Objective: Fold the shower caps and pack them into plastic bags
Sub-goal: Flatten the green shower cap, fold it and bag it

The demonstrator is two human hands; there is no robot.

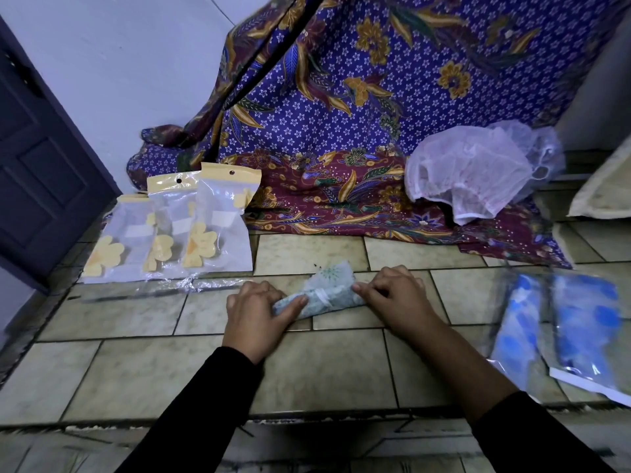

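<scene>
Plenty left: a loose heap of white mesh shower caps waits back right, two clear plastic bags of blue stuff lie packed at right, and three yellow-topped clear bags stand left. Centre of the tiled bench, left hand and right hand, fingers curled, pinch the ends of a small pale-green printed shower cap, bundled but not yet bagged.

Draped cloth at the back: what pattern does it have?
Draped cloth: blue-purple with small white flowers, gold leaves, maroon border; head view.

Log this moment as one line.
step: folding | left hand: grips shower cap | right hand: pinches shower cap | on: tiled surface
</scene>
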